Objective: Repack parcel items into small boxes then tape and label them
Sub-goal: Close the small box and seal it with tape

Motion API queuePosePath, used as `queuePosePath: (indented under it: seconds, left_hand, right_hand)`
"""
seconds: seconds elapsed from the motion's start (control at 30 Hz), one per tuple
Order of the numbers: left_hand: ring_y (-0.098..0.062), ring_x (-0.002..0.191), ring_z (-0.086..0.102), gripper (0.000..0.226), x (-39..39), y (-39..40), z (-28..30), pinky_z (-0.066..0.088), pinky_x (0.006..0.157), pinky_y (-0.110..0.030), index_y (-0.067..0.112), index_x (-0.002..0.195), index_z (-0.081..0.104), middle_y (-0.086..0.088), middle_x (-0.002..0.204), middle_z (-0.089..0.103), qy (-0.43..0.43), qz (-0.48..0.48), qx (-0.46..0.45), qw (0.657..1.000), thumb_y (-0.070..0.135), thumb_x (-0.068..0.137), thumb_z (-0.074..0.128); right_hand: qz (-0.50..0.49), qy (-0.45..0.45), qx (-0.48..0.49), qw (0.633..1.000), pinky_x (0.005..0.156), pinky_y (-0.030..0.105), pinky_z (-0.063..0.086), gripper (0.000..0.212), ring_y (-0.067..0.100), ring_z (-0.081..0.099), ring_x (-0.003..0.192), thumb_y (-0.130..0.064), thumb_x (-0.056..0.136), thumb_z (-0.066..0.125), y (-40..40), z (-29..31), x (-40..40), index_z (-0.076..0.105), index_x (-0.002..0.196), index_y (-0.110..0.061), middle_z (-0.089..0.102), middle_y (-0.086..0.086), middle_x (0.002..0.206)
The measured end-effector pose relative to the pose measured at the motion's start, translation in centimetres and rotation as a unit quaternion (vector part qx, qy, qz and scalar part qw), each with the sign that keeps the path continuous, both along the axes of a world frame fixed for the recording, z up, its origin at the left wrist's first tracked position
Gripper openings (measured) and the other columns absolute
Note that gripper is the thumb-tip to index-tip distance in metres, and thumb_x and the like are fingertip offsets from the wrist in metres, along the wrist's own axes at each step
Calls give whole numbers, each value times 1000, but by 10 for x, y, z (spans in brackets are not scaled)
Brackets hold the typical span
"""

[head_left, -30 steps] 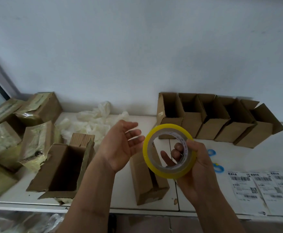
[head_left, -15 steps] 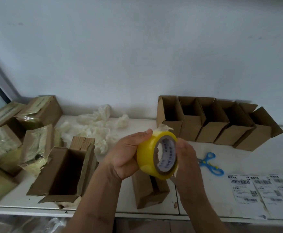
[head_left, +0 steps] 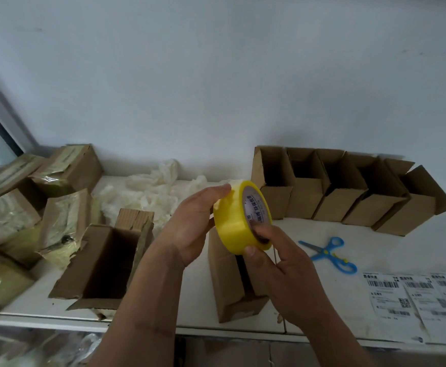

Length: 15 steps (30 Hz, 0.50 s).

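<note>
A yellow tape roll (head_left: 232,223) is held above the white table (head_left: 190,308), over a small closed cardboard box (head_left: 230,284) lying near the front edge. My left hand (head_left: 190,226) cups the roll from the left, thumb on its top edge. My right hand (head_left: 277,263) holds the roll from below, thumb on the outer band and fingers inside the core. Blue scissors (head_left: 327,251) lie to the right. Printed shipping labels (head_left: 415,300) lie at the front right.
Several open small boxes (head_left: 346,192) stand in a row at the back right. A larger opened box (head_left: 102,263) lies at the front left, with taped parcels (head_left: 65,170) stacked further left. Crumpled white packing plastic (head_left: 153,192) lies at the back.
My left hand came onto the roll and now cups it. The roll turned from facing me to edge-on, and both hands shifted slightly right.
</note>
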<state>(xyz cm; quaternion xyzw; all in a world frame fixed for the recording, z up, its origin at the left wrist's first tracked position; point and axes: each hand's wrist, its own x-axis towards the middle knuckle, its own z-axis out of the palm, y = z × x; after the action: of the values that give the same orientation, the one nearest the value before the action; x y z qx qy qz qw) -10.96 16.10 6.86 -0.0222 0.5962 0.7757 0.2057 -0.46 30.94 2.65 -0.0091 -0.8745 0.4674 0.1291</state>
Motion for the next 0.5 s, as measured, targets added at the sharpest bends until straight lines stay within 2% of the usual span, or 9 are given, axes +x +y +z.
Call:
queuePosePath:
  seconds: [0.07,0.13,0.23,0.33,0.43,0.5]
  left_hand:
    - [-25,110,66,27,0,1,-1,53,96,-43,15,110,73,-6,114,72,-5,10,-9,1000,31,90,65]
    - [-22,105,67,21,-1,3,-2,56,89,-39,19,105,74,-3,110,73,-7,26,-17,999,32,89,65]
    - [-17,90,68,18,-2,3,-4,57,77,-34,18,101,74,1,98,73,-5,34,-21,999,30,89,67]
    - [-13,77,64,16,-4,1,-4,53,68,-29,13,101,71,2,85,69,-10,35,-26,999,23,89,67]
    - [-13,75,59,5,-8,3,-5,50,67,-29,12,91,71,2,80,67,-26,52,-22,998,13,88,67]
    - [-13,76,57,3,-8,9,-7,47,70,-30,9,89,69,-1,81,65,-10,76,-19,997,10,88,67]
  right_hand:
    - [4,-11,-1,1000,93,26,49,49,2,51,116,-65,83,43,-1,1,1,53,124,-40,57,-17,123]
    - [6,-22,-6,1000,91,19,47,47,0,50,115,-66,82,42,-1,2,2,51,122,-44,57,-19,122]
    - [2,-31,4,1000,85,8,42,35,-6,49,113,-65,82,45,-2,7,4,48,114,-51,53,-28,117]
    - [1,-44,12,999,82,1,37,25,-13,44,112,-56,85,49,-3,10,6,43,109,-55,47,-35,114]
    - [8,-62,5,998,78,-2,36,25,-17,43,109,-56,86,49,-5,14,8,42,110,-53,47,-35,110]
    - [4,-70,0,998,78,2,38,26,-14,47,106,-58,90,51,-8,17,8,44,113,-50,50,-32,111]
